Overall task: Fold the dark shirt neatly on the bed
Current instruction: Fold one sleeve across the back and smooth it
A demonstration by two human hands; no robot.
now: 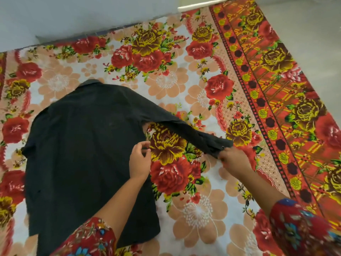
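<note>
Floral sheeting [166, 80] is spread over the bed [276, 93], with a pale wall [73, 13] at 12 o'clock. The cuff [218, 145] of the dark shirt [83, 145] is pinched by the right hand [233, 158]; whether anything is held by the curled left hand [139, 161] cannot be told.

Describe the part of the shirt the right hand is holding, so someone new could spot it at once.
On the floral bedsheet lies a dark shirt, collar away from the camera. One sleeve stretches out toward the sheet's red border, and its end is the cuff, pinched by the right hand. Only it shows a small round button.
</note>
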